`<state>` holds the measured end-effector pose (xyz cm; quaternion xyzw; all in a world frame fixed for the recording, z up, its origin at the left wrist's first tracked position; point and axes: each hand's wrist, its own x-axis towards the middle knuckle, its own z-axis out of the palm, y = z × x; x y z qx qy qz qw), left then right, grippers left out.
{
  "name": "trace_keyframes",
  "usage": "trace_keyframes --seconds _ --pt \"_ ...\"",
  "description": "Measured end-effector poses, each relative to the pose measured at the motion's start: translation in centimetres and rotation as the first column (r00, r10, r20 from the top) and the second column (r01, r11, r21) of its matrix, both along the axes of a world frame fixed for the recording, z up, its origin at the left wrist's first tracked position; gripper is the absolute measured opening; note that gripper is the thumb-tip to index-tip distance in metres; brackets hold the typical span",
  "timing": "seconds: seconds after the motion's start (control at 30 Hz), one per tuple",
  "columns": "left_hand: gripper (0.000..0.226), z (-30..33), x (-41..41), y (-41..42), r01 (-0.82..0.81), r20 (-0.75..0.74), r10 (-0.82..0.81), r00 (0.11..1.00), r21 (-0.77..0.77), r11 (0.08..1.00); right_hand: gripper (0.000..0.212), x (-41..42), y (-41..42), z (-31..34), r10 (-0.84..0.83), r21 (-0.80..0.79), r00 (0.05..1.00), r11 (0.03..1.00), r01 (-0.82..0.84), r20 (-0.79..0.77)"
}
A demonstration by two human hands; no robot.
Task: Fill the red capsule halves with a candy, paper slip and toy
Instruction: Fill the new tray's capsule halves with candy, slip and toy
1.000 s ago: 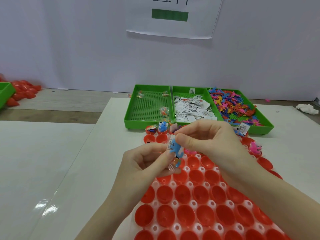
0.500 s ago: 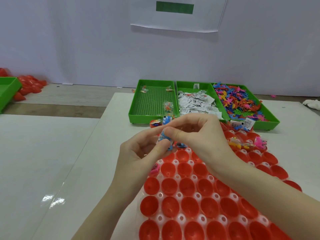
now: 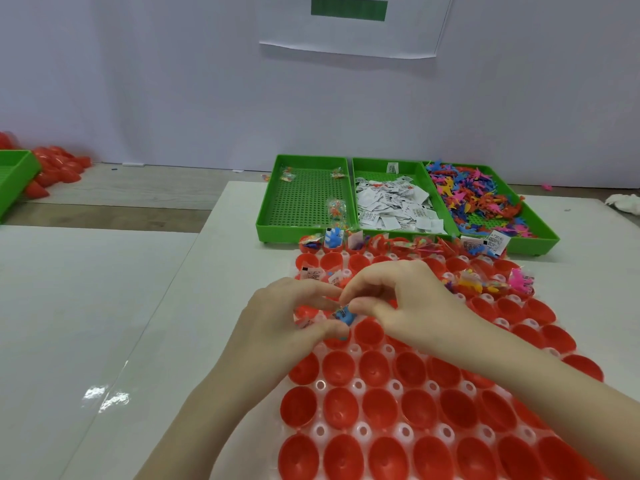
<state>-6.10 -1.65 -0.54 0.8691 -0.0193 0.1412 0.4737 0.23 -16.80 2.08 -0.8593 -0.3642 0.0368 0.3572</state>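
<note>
Rows of open red capsule halves [image 3: 339,368] stand in a white holder tray [image 3: 358,386] on the table. Several halves in the far rows hold candy, slips and toys. My left hand [image 3: 284,327] and my right hand [image 3: 405,306] meet low over a capsule half near the tray's left side. Between their fingertips they pinch a small bundle with a blue toy [image 3: 344,315] and a bit of paper slip. Whether a candy is in the bundle is hidden by my fingers.
Three green bins sit behind the holder: a nearly bare one with a few candy packets [image 3: 337,211], one with white paper slips [image 3: 394,206], one with colourful plastic toys [image 3: 481,202]. Loose red capsule halves [image 3: 55,164] and another green bin [image 3: 14,178] lie far left.
Both hands have come down with the blue toy bundle from above the tray to just over a capsule half near the left side. The camera has tilted, shifting the scene.
</note>
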Motion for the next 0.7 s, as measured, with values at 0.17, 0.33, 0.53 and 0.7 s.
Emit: trace_keyframes --seconds 0.17,0.33,0.53,0.7 --pt "0.032 -0.3 0.0 0.2 0.007 0.004 -0.008 1.0 0.156 0.988 0.013 -0.3 0.0 -0.7 0.079 -0.091 0.994 0.993 -0.072 0.078" --pt "0.029 -0.4 0.1 -0.2 -0.003 0.028 -0.005 1.0 0.279 0.96 0.013 -0.3 -0.4 -0.8 0.192 -0.168 0.973 0.971 -0.169 0.129" --pt "0.03 -0.2 -0.2 -0.4 0.004 0.004 -0.006 1.0 0.259 0.966 0.021 -0.2 -0.4 -1.2 0.213 -0.206 0.964 0.962 -0.178 0.159" --pt "0.029 0.5 -0.5 0.0 -0.009 0.023 0.005 1.0 0.186 0.982 0.019 0.1 -0.3 -1.1 0.183 -0.184 0.969 0.971 -0.152 0.168"
